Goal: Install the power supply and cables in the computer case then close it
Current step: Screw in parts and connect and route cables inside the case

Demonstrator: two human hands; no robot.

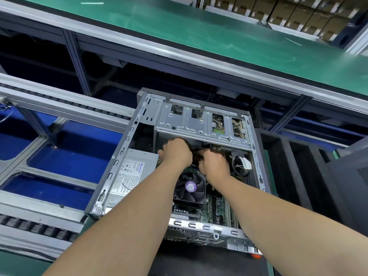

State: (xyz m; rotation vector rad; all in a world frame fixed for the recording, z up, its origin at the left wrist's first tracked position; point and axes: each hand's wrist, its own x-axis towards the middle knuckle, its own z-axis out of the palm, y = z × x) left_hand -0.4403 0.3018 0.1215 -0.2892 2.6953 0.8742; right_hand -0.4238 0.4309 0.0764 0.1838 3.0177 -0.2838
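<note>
Computer case (119, 154) lies on its side, open face up, side panel off. Power supply (132, 172) sits inside against the left wall, label upward, just left of the left hand (176, 154). Both hands are inside the case, below the drive cage (199, 121) and above the cooler fan (190, 188). The left hand is knuckles up, fingers curled down round a bundle of black cables (196, 155); its fingertips are hidden. The right hand (215, 166) lies just beside it, fingers curled on the same bundle where it runs toward the cage; what the tips pinch cannot be seen. 1 white-tagged lead (244, 163) hangs near the right wall. Motherboard (218, 210) is exposed below the fan. A green conveyor belt (199, 26) runs beyond the case, with blue bins (69, 156) to the left.
</note>
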